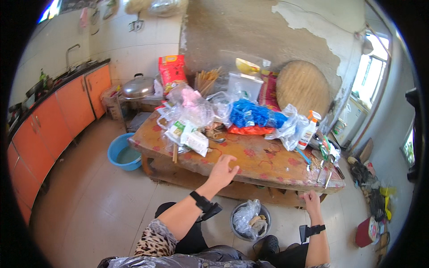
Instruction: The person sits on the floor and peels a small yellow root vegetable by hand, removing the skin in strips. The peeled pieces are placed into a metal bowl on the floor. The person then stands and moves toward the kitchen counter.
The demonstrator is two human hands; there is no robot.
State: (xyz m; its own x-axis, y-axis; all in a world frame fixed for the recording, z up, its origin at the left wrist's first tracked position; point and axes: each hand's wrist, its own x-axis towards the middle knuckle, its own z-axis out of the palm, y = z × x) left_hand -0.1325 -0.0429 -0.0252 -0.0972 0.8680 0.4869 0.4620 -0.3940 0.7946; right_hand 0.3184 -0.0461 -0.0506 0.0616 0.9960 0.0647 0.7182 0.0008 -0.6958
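Observation:
Above the near edge of the low wooden table [248, 150] is my left hand [224, 171], its fingers apart and nothing in it. To its upper left lie white printed packets [194, 140] and a pair of wooden chopsticks [175, 153]; a metal spoon [219, 140] is just beyond it. My right hand [311, 201] is at the table's front right edge, fingers curled; whether it holds anything cannot be told. Further back are blue plastic bags [253, 114], an orange-red bag [251, 130], clear plastic bags [290, 129] and a spray bottle [307, 132].
A metal basin [234, 231] with plastic bags stands on the floor between my feet and the table. A blue tub [115, 150] holds water at the left. Knives [328, 179] lie at the table's right end. A red bucket [366, 231] stands far right.

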